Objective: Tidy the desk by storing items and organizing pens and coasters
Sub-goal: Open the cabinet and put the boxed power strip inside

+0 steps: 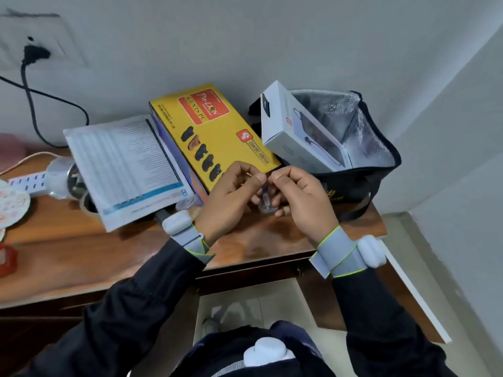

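My left hand [231, 197] and my right hand [302, 197] meet above the wooden desk [81, 248], just in front of the yellow shoe box [215, 131]. Both hands have curled fingers and pinch a small object [265, 200] between them; it is blurred and mostly hidden, so I cannot name it. A thin stick-like end shows by my left thumb. Round patterned coasters [12, 205] lie at the desk's far left edge.
An open spiral notebook [128, 167] lies left of the yellow box. A white product box [299, 131] stands in an open black insulated bag [362, 148] at the right. A power strip [27, 182], tape roll [61, 172] and red item [6, 258] sit at the left.
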A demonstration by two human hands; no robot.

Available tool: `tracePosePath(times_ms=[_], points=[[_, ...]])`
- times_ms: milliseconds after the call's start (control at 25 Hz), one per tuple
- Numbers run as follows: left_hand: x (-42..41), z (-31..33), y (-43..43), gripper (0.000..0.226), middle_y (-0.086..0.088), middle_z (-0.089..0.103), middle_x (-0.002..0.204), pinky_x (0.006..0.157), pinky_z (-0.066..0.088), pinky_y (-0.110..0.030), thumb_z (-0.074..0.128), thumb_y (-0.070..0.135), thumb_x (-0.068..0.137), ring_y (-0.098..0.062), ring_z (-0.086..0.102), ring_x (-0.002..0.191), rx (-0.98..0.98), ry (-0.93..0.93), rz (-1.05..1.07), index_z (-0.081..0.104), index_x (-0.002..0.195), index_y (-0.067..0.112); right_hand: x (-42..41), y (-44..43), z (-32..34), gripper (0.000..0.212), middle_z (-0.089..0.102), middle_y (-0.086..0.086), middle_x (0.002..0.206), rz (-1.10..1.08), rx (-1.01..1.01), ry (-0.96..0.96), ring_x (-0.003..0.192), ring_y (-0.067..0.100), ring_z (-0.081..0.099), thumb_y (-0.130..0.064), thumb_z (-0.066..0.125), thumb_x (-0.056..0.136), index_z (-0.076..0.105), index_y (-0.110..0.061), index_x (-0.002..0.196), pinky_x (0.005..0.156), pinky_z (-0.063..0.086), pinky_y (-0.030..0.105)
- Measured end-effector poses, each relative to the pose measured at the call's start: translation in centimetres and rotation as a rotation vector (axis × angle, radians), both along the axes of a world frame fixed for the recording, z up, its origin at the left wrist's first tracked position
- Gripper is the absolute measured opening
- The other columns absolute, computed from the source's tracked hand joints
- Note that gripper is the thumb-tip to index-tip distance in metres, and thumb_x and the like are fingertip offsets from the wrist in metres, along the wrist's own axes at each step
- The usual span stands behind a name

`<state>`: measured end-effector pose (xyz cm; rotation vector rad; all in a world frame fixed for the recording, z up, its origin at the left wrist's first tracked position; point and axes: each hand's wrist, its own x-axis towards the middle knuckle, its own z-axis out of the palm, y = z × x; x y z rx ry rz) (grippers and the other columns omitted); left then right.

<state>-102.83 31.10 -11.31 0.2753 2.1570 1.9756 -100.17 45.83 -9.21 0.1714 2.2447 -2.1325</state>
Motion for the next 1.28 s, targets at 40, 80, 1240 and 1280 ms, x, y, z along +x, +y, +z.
tracePosePath(times_ms=[40,80,1240,1280], points=[[-1.0,0.3,0.4,0.014,0.002,0.059,0.084,0.063,0.048,-0.034,0.057,0.033,0.096,-0.016,0.060,0.071,0.011,0.014,0.005,0.054,0.102,0.021,-1.1,0.4,0.3,0.018,0.057,0.001,0.069,-0.007,-0.003,0.014,0.057,0.012,0.050,-0.014,0.051,0.099,0.061,-0.014,0.083,0.047,0.046,0.023],[-1.8,0.7,0.9,0.017,0.002,0.058,0.089,0.063,0.048,-0.036,0.057,0.034,0.093,-0.019,0.059,0.071,0.022,0.030,0.016,0.053,0.105,0.023,-2.1,1.0,0.6,0.018,0.056,0.004,0.072,-0.019,-0.001,0.030,0.057,0.011,0.050,-0.014,0.051,0.099,0.061,-0.015,0.083,0.047,0.046,0.023],[-6.2,4.6,3.3,0.062,-0.005,0.059,0.125,0.090,0.056,-0.040,0.060,0.035,0.086,-0.015,0.062,0.109,-0.127,0.210,0.700,0.026,0.137,0.026,-12.5,8.7,0.1,0.012,0.056,-0.018,0.070,0.275,0.142,0.330,0.067,0.009,0.051,-0.030,0.057,0.093,0.062,-0.021,0.086,0.066,0.046,0.024],[-5.7,5.0,2.1,0.059,-0.007,0.061,0.123,0.086,0.058,-0.036,0.060,0.030,0.088,-0.013,0.064,0.106,-0.072,0.229,0.713,0.027,0.136,0.026,-12.1,8.2,0.2,0.014,0.057,-0.013,0.069,0.275,0.140,0.336,0.067,0.014,0.052,-0.030,0.057,0.093,0.062,-0.019,0.086,0.066,0.047,0.028]])
